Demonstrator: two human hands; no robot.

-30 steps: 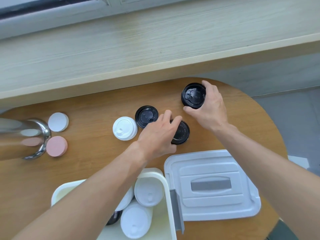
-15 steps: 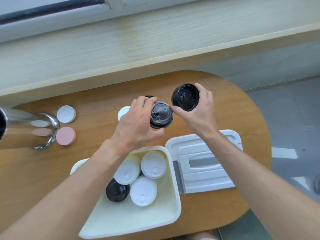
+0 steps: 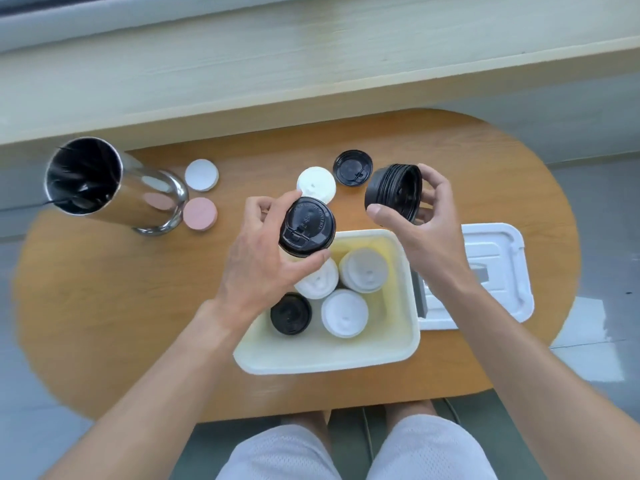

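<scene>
My left hand [image 3: 259, 265] grips a black cup lid [image 3: 307, 226], top side up, above the far left corner of a cream plastic bin [image 3: 329, 358]. My right hand [image 3: 420, 230] holds a stack of black lids [image 3: 393, 192] tilted on edge, thumb in front and fingers behind. Inside the bin stand three white-lidded cups [image 3: 344, 313] and one black-lidded cup [image 3: 291, 313]. On the table beyond lie a white lid [image 3: 317, 183] and a single black lid [image 3: 352, 167].
The bin's white cover [image 3: 491, 271] lies on the oval wooden table [image 3: 121, 306] to the right. A tall steel container [image 3: 104, 185] stands at far left, with a white disc [image 3: 201, 174] and a pink disc [image 3: 200, 213] beside it. A pale wooden ledge runs behind.
Both hands lifted black lids off the table and drew them toward me over the bin. The right hand's lids have tilted onto their edge. My view has pulled back and up.
</scene>
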